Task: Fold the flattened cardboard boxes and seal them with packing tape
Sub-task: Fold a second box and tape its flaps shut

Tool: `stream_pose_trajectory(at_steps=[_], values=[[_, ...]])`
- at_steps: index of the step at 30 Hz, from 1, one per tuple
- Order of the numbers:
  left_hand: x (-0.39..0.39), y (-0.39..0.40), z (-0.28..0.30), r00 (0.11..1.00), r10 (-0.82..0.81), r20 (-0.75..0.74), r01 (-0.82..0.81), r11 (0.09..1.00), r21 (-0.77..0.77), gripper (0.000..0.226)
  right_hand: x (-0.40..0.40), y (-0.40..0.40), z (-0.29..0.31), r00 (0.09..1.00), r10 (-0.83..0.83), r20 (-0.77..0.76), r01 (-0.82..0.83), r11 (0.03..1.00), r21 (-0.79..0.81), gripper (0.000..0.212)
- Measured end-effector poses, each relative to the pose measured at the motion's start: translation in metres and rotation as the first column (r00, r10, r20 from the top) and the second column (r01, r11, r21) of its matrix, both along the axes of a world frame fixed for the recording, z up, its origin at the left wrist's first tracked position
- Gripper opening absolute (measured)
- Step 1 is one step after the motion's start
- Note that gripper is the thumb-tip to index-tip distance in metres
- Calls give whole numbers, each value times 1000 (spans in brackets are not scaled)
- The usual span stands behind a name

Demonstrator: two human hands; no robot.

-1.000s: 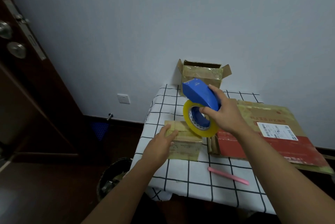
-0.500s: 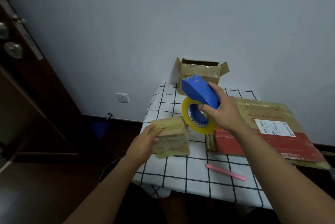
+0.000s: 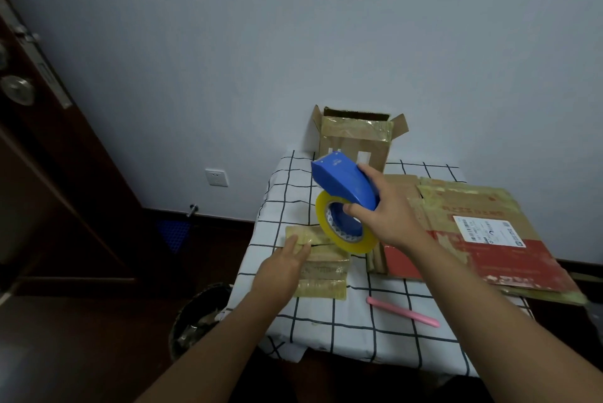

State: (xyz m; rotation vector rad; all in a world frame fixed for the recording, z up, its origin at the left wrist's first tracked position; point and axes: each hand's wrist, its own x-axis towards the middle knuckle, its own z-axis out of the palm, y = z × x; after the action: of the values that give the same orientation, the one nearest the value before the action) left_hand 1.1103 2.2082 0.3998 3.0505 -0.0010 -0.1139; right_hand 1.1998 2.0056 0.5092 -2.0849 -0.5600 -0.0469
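Fingers [image 3: 350, 209] of the right hand [image 3: 388, 216] are curled round the blue tape dispenser [image 3: 346, 182], held raised above the worktop [image 3: 326, 314] with its yellow tape roll [image 3: 342, 236] hanging just over the small box [image 3: 323, 267]; fingers of the left hand [image 3: 282, 267] are laid fairly straight on that box's top, pressing it down; sealing is judged to be the step in hand, and the tape's free end must next be brought down onto the seam while the box is steadied; one small box, one open box [image 3: 355, 138] at the wall, one stack of flattened cartons [image 3: 473, 233], one dispenser and one pink cutter [image 3: 403, 311] are counted.
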Motion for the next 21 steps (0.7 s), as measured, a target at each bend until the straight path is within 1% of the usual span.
stream_pose_trajectory(at_steps=[3,5,7,10,12,14,16,17,18,19,20,21], values=[[-1,1,3,999,33,13,-32,998,-57,68,0,4,-11,998,66,-3,-66,994,-88,82],[-2,1,3,997,61,40,-57,992,-111,60,0,7,-14,993,118,-8,-118,984,-132,85],[-3,1,3,994,57,92,-44,989,-139,52,3,8,-16,990,138,-15,-138,980,-145,86],[-5,0,3,983,45,176,-23,992,-124,52,12,5,-19,983,179,-40,-183,970,-158,85],[-2,-1,6,975,84,204,-53,987,-151,50,16,2,-21,978,200,-54,-206,965,-164,85],[5,0,10,962,140,233,-78,964,-256,43,19,0,-22,977,201,-67,-210,965,-159,84],[13,1,15,942,206,265,-83,908,-411,38,21,-1,-23,978,197,-72,-206,966,-155,84],[16,1,19,918,276,284,-95,850,-519,35,21,-1,-23,977,199,-72,-208,965,-158,84],[19,1,25,882,378,281,-119,755,-644,32,22,-1,-24,977,202,-72,-211,964,-160,84],[23,1,34,838,489,241,-145,626,-767,27,22,-2,-24,976,204,-73,-213,964,-159,83],[27,1,45,806,573,150,-167,463,-870,24,22,-2,-25,975,206,-78,-216,965,-151,83],[31,1,57,797,603,30,-185,291,-939,24,22,-3,-25,974,209,-86,-220,965,-139,83]])
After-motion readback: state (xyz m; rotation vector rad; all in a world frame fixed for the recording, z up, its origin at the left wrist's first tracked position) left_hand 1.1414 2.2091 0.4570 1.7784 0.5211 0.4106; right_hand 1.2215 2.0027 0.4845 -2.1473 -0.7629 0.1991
